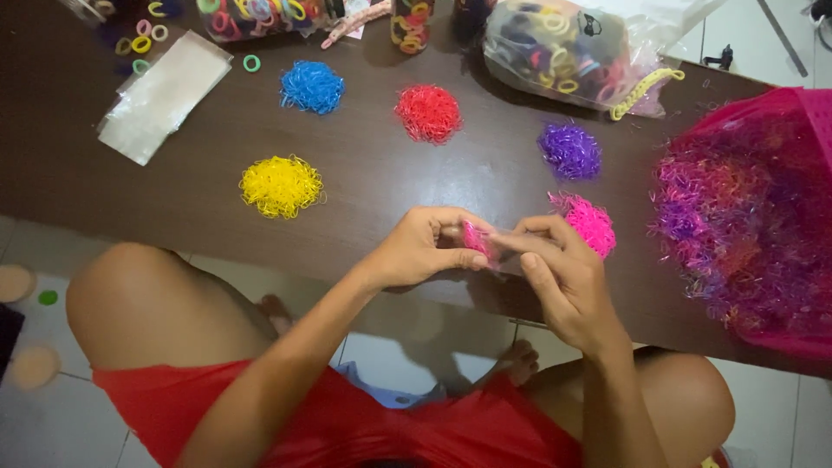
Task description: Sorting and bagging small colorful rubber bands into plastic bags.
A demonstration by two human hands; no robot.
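Hands pinching pink band bundle, long axis upright

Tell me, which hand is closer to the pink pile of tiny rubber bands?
The right hand. Its fingers sit just left of the pink pile, nearly touching it. The left hand is farther left, on the other side of the right hand's fingers.

Five single-colour heaps of small elastic bands are seen on the dark brown table: a blue heap, red heap, yellow heap, purple heap and pink heap. Pink bands are pinched between the hands, a pink basket is filled with mixed pink, purple and orange bands, and red shorts are worn.
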